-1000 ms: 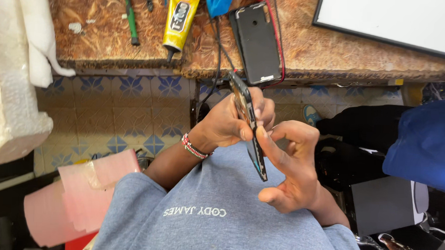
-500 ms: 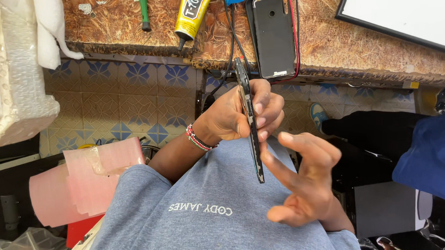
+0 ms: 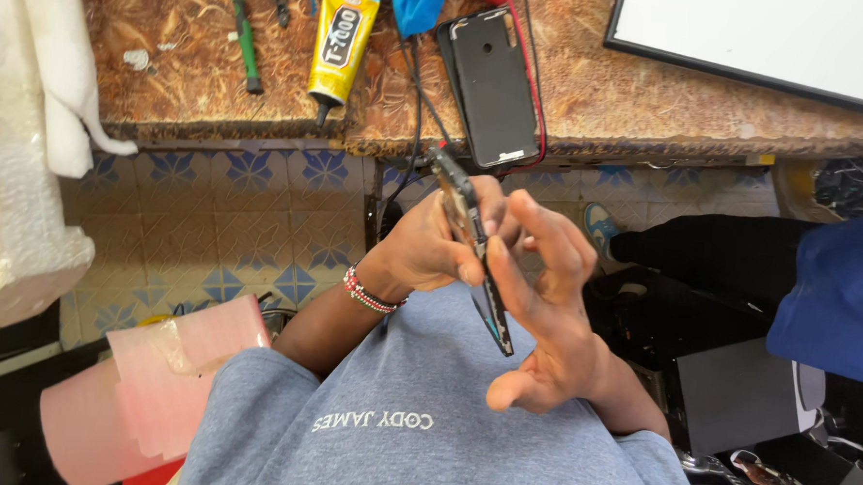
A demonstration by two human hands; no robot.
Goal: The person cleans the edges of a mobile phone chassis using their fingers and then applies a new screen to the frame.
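Observation:
My left hand (image 3: 417, 252), with a beaded bracelet at the wrist, is shut on a thin phone (image 3: 499, 325) seen edge-on over my lap. The phone tilts from the table edge down toward my grey shirt. My right hand (image 3: 549, 325) is open with its fingers spread. Its fingertips rest against the phone's right side, and its thumb hangs free below. A black cable (image 3: 414, 96) runs from the table down to the phone's top end.
On the wood-patterned worktop (image 3: 602, 104) lie a black phone back cover (image 3: 492, 80), a yellow glue tube (image 3: 339, 35), a green screwdriver (image 3: 246, 45) and a white board (image 3: 780, 35). White foam (image 3: 18, 157) is at left, pink sheets (image 3: 154, 376) at lower left. Another person's blue sleeve (image 3: 837, 289) is at right.
My right hand has risen from below the phone, and its fingertips now touch the phone's side. The left hand keeps hold of the phone.

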